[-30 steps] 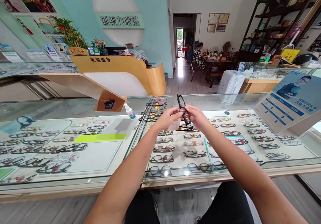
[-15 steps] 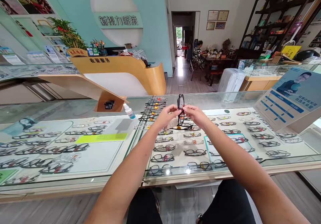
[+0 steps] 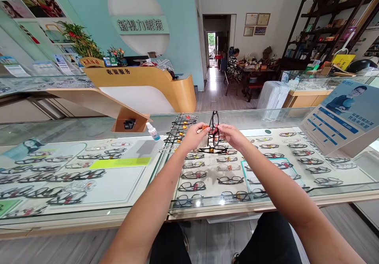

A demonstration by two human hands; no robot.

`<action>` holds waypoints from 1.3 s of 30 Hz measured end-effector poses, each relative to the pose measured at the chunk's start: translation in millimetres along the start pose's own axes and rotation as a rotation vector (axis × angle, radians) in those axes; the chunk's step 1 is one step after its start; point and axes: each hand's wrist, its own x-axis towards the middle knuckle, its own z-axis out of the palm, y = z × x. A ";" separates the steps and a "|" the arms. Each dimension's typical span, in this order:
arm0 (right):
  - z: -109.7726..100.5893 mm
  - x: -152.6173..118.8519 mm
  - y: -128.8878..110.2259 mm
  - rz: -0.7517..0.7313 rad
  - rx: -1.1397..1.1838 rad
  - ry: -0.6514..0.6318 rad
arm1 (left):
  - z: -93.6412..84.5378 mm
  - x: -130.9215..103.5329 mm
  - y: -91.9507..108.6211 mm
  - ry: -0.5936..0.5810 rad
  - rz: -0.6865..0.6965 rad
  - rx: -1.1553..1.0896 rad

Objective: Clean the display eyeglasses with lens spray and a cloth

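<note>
Above the glass counter, a pair of black-framed eyeglasses (image 3: 216, 118) is held on end, one lens over the other. My right hand (image 3: 233, 137) pinches it near the middle from the right. My left hand (image 3: 194, 137) has its fingers closed at the left side of the frame, with a small orange patch at the fingertips. A pale, cloth-like thing (image 3: 203, 142) shows under the left fingers; how it is held is hidden. Just below the hands lies another black pair of glasses (image 3: 213, 150) on the counter.
Rows of eyeglasses (image 3: 194, 174) fill the glass display counter (image 3: 174, 212). Left of the hands are a small white bottle (image 3: 152, 131) and a slanted wooden stand (image 3: 118, 110). A blue-and-white sign (image 3: 340, 114) stands at the right. A person (image 3: 234, 66) sits at a far table.
The eyeglasses have turned a little, so the lenses face me more. The orange patch now shows by my left fingertips. Both hands stay in nearly the same place.
</note>
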 end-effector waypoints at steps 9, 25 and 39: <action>-7.2 -2.2 -7.0 0.023 -0.082 -0.050 | -11.3 -3.9 -12.3 0.294 0.168 0.561; -30.3 -8.4 -28.8 0.115 -0.033 -0.152 | -24.0 -0.8 -14.9 0.483 0.242 0.549; -26.7 -14.8 -38.0 0.076 0.148 -0.190 | 12.8 -13.1 2.6 0.071 0.443 0.437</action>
